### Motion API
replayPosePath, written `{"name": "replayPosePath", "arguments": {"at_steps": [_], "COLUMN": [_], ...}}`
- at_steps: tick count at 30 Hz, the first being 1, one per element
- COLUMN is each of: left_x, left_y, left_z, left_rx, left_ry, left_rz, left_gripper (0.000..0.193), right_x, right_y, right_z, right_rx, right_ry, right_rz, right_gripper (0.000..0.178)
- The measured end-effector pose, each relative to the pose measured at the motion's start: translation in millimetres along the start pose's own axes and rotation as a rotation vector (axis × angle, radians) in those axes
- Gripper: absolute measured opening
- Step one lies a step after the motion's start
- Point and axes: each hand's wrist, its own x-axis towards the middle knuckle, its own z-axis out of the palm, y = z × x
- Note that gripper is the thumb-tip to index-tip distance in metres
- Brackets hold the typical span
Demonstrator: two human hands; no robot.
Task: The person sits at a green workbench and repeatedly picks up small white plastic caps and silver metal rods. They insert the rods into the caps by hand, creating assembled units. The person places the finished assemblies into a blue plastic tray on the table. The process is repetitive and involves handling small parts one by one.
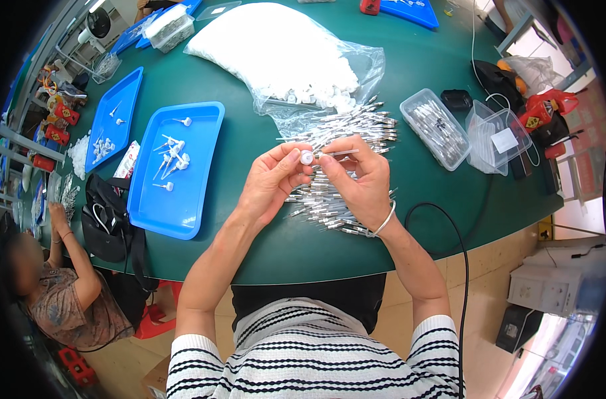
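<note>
Over the pin pile (346, 166), left hand (273, 183) pinches white cap (307, 157), right hand (359, 183) pinches metal pin (336, 153); keep pin square w/ cap, push straight.

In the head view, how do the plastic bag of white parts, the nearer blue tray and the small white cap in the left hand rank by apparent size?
1. Plastic bag, largest
2. Blue tray
3. White cap, held at the left hand, smallest
</note>
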Motion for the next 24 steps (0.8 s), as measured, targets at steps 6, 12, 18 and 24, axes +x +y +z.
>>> {"name": "replayPosePath", "arguments": {"at_steps": [6,12,18,24], "left_x": [-0.4,0.6,0.8,0.4], "left_y": [1.2,-0.3,-2.1,-1.6], "left_z": [3.9,-0.9,-0.7,1.6], "left_rx": [0.012,0.016,0.122,0.193], "left_ry": [0.015,-0.001,-0.006,0.003], "left_rz": [-0.011,-0.012,0.061,0.1], "left_gripper": [0.022,0.023,0.022,0.02], "right_x": [0.5,1.2,0.8,1.3], "right_y": [-2.8,-6.0,-9.1,-8.9], "right_z": [-0.1,-0.1,0.4,-0.8], "right_rx": [-0.016,-0.068,-0.137,-0.199], "right_ry": [-0.002,-0.008,-0.007,-0.026], "right_rz": [-0.009,-0.048,-0.075,-0.112], "right_gripper": [0.009,0.009,0.008,0.007]}}
